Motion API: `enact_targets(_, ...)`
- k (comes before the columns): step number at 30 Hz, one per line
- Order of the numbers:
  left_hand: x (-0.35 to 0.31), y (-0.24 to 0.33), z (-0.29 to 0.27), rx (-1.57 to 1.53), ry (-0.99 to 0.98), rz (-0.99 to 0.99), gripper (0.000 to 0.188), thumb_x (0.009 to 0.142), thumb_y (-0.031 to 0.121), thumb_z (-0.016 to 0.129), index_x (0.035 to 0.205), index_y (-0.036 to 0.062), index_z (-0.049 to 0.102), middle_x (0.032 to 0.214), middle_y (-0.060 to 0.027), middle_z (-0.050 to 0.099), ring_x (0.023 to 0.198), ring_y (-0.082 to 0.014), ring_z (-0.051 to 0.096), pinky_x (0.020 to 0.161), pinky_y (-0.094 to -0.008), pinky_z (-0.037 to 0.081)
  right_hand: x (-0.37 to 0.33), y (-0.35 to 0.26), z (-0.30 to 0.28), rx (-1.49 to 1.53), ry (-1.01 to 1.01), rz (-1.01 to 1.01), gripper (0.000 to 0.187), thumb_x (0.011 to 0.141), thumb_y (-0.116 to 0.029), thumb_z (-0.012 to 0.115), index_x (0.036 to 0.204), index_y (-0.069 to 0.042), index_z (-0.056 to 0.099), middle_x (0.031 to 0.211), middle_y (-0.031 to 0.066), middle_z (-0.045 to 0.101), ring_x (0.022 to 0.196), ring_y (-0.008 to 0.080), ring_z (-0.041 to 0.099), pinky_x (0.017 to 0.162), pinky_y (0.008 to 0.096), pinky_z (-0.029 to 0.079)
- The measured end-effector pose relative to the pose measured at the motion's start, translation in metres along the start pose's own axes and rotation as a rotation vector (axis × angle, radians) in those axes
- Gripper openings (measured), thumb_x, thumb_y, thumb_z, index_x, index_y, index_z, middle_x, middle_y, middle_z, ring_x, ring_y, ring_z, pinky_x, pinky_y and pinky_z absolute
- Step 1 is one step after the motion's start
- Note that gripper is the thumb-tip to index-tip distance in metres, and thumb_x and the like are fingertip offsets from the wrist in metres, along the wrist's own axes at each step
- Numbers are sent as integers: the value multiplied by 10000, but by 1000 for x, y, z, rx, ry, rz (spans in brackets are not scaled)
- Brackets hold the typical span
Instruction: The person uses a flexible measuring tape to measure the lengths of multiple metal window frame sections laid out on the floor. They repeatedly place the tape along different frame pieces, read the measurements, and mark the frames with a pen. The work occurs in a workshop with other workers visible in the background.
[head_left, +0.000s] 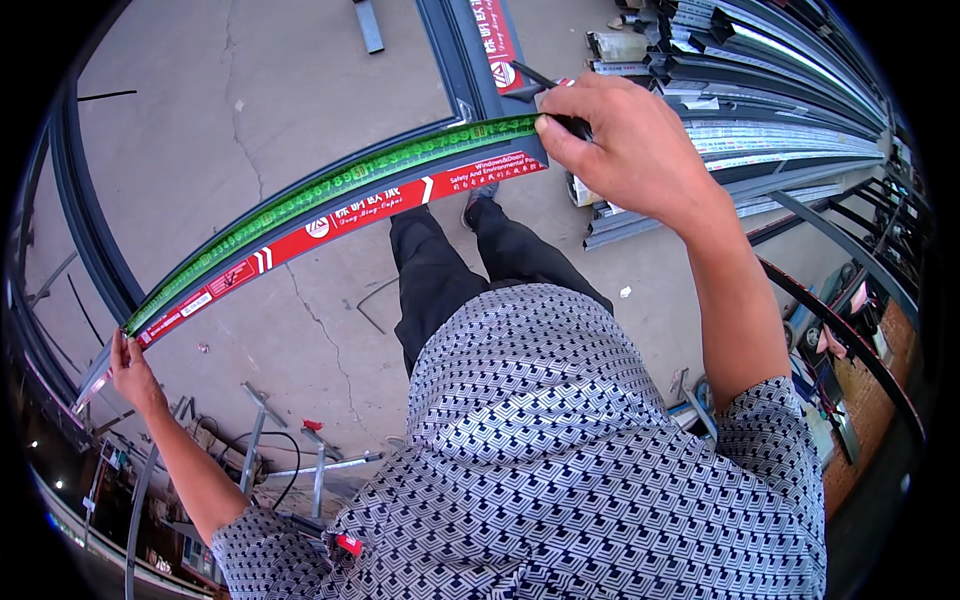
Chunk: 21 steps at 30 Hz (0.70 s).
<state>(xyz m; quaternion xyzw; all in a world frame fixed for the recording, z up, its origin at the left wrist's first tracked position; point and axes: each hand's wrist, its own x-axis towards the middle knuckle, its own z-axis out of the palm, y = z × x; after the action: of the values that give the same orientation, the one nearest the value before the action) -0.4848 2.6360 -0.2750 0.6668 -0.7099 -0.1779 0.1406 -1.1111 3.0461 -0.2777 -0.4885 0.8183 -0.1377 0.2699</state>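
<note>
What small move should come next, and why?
Probably hold the right hand steady and read the green measuring tape beside its thumb: the tape runs along the red-filmed bar, with the left hand at its other end.

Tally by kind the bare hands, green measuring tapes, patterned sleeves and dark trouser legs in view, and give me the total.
Bare hands: 2 (left hand, right hand)
Green measuring tape: 1
Patterned sleeves: 2 (left sleeve, right sleeve)
Dark trouser legs: 2 (left leg, right leg)
Total: 7
</note>
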Motion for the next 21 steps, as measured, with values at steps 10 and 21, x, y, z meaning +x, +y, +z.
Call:
enact_targets(10, 17, -30, -2, -201, -1, -74, 334, 1033, 108, 702, 1350, 7, 674, 1090, -29, 706, 950, -97, 651, 878, -232, 549, 2, -3, -1, -23, -49, 36, 269, 957, -239, 670, 1061, -10, 768, 974, 163, 732, 919, 354, 702, 832, 456, 546)
enact_targets(21, 29, -36, -6, -258, -27, -198, 230, 1011, 143, 743, 1207, 51, 669, 1024, 0, 680, 899, -86, 650, 805, -227, 541, 8, -6, -8, -88, -86, 34, 297, 945, -248, 679, 1083, -6, 783, 1030, 186, 758, 905, 364, 726, 844, 437, 570)
